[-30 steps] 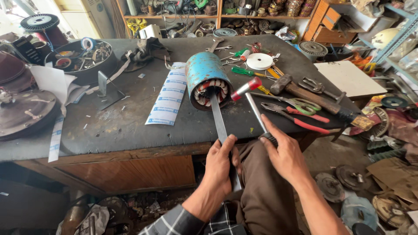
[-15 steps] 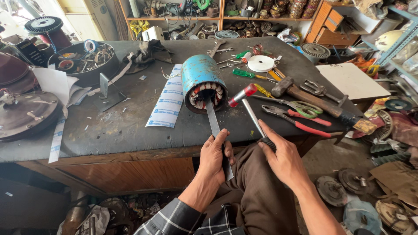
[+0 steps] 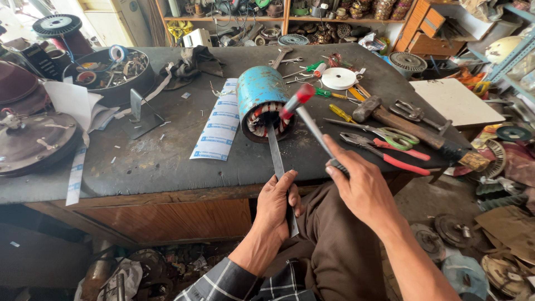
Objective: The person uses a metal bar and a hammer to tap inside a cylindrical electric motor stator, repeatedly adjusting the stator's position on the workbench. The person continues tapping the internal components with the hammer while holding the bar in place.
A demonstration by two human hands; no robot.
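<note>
We hold a flat metal bar (image 3: pixel 280 173) in our left hand (image 3: pixel 277 203), low in the middle of the frame, fingers wrapped tight around its lower part. Its far tip reaches into the open end of the blue motor stator (image 3: pixel 262 106), which lies on its side at the centre of the dark bench (image 3: pixel 156 161). Our right hand (image 3: pixel 362 187), just right of the left, grips the handle of a small hammer (image 3: pixel 304 111), fingers closed around it; its red head hangs right at the stator's rim. Right of the stator lie green-handled scissors (image 3: pixel 390 135), red-handled pliers (image 3: pixel 390 157) and a wooden-handled mallet (image 3: pixel 407 125).
</note>
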